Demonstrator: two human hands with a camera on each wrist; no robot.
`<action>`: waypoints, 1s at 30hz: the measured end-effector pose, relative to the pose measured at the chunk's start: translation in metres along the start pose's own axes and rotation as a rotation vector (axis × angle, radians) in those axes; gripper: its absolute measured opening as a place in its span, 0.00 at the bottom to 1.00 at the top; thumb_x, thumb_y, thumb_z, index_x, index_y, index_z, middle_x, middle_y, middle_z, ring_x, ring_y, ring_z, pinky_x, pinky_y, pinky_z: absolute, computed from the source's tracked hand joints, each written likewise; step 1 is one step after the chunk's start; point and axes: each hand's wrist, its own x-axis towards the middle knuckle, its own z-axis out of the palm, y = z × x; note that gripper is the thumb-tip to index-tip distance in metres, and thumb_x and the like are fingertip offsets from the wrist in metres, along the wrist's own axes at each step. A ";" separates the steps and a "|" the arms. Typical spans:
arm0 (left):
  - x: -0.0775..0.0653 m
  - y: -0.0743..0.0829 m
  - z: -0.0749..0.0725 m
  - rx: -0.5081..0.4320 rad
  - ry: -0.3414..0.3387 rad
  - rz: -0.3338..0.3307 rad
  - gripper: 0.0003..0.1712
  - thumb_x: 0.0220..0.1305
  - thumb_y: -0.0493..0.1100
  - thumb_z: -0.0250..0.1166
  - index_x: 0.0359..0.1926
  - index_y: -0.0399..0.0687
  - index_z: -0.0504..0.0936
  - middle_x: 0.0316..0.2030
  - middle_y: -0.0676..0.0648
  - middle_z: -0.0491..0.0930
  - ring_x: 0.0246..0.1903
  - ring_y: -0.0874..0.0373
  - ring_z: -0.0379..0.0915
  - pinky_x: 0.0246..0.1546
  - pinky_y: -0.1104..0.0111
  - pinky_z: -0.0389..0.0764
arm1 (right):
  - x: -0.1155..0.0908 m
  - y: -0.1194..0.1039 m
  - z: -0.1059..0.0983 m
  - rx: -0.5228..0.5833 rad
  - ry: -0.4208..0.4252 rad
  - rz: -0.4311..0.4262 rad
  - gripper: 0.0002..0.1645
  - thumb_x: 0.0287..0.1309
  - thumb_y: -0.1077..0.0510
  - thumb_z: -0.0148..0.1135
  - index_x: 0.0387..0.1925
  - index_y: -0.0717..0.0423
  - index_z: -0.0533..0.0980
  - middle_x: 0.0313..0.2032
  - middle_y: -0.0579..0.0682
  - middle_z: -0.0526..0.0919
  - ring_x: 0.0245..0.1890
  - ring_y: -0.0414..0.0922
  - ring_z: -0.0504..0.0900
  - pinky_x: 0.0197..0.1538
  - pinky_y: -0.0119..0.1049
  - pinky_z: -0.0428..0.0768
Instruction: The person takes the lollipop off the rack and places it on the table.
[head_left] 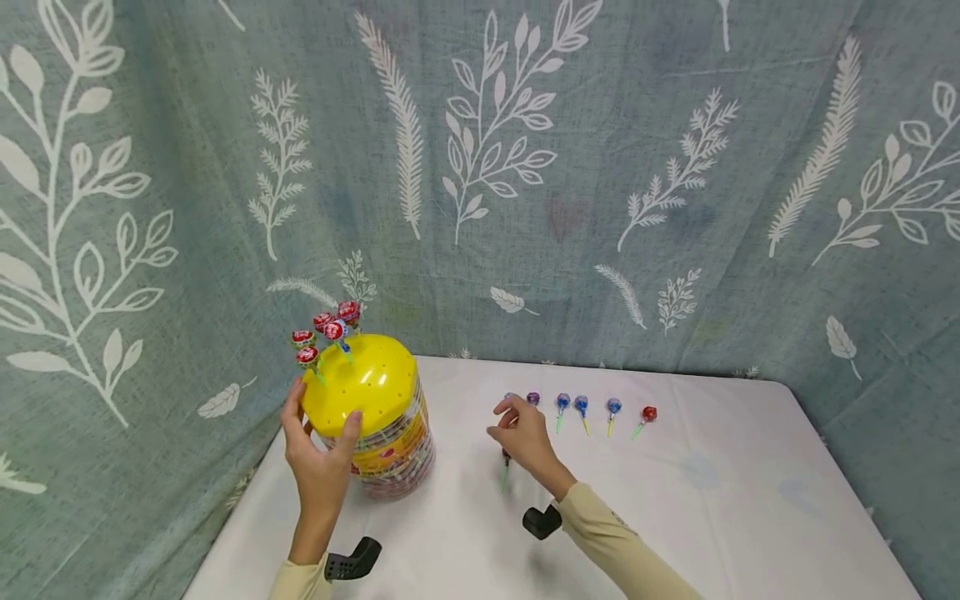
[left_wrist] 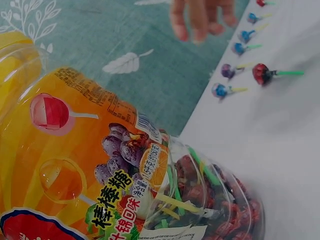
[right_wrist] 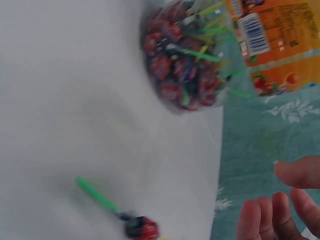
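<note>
A clear plastic jar full of wrapped lollipops wears a yellow lid dotted with small holes. Several red-wrapped lollipops stand upright in the lid's far left part. My left hand holds the jar at its lid, thumb on the near side and fingers on the left. To the jar's right, my right hand hovers over the table with loosely bent fingers and nothing held. Below it lies a dark red lollipop with a green stick, its head partly covered by the hand in the head view.
Along the back of the white table runs a row of lollipops, among them a blue one and, at the right end, a red one. A grey-green leaf-patterned cloth hangs behind the table.
</note>
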 end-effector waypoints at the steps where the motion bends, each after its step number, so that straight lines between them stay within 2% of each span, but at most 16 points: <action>1: 0.000 0.000 0.000 0.001 0.001 -0.003 0.47 0.51 0.41 0.68 0.71 0.54 0.56 0.68 0.55 0.58 0.65 0.57 0.53 0.62 0.52 0.57 | 0.001 -0.004 0.000 0.011 -0.002 -0.014 0.13 0.46 0.67 0.70 0.34 0.59 0.75 0.23 0.51 0.75 0.20 0.40 0.72 0.23 0.31 0.73; 8: -0.003 0.000 -0.001 0.002 0.007 0.001 0.47 0.51 0.40 0.68 0.71 0.53 0.56 0.68 0.54 0.58 0.65 0.57 0.53 0.62 0.52 0.56 | 0.006 -0.040 -0.005 0.082 -0.028 -0.080 0.13 0.48 0.68 0.69 0.35 0.58 0.76 0.26 0.52 0.78 0.27 0.46 0.77 0.26 0.33 0.77; 15: -0.001 0.003 0.001 -0.006 0.008 0.023 0.47 0.51 0.40 0.68 0.71 0.52 0.56 0.68 0.53 0.59 0.65 0.55 0.55 0.62 0.62 0.57 | 0.011 -0.078 -0.007 0.163 -0.028 -0.176 0.11 0.50 0.67 0.67 0.36 0.57 0.76 0.30 0.53 0.79 0.33 0.48 0.80 0.36 0.42 0.79; 18: -0.001 0.002 0.001 0.005 0.012 0.022 0.48 0.50 0.39 0.69 0.71 0.52 0.56 0.68 0.54 0.59 0.65 0.56 0.55 0.61 0.65 0.58 | 0.004 -0.107 -0.011 0.184 -0.052 -0.210 0.10 0.51 0.68 0.66 0.37 0.61 0.76 0.33 0.59 0.80 0.35 0.52 0.80 0.36 0.42 0.79; 22: -0.001 0.000 0.000 0.016 0.013 0.015 0.48 0.51 0.40 0.69 0.71 0.53 0.56 0.68 0.54 0.59 0.65 0.56 0.54 0.61 0.64 0.58 | -0.004 -0.144 -0.018 0.179 -0.096 -0.250 0.10 0.53 0.70 0.64 0.39 0.65 0.75 0.35 0.64 0.79 0.37 0.55 0.81 0.34 0.34 0.78; 27: -0.002 0.001 0.001 0.012 0.015 0.011 0.47 0.51 0.40 0.68 0.71 0.53 0.56 0.67 0.53 0.59 0.65 0.56 0.55 0.61 0.66 0.58 | 0.000 -0.161 -0.015 0.202 -0.131 -0.292 0.11 0.54 0.70 0.62 0.40 0.65 0.75 0.36 0.63 0.79 0.38 0.55 0.80 0.35 0.34 0.79; 30: -0.002 0.001 0.001 0.012 0.014 0.007 0.47 0.51 0.40 0.68 0.71 0.54 0.56 0.67 0.54 0.59 0.65 0.56 0.54 0.61 0.66 0.58 | 0.009 -0.160 -0.006 0.222 -0.151 -0.316 0.13 0.54 0.70 0.63 0.42 0.65 0.74 0.37 0.62 0.80 0.39 0.54 0.80 0.35 0.35 0.79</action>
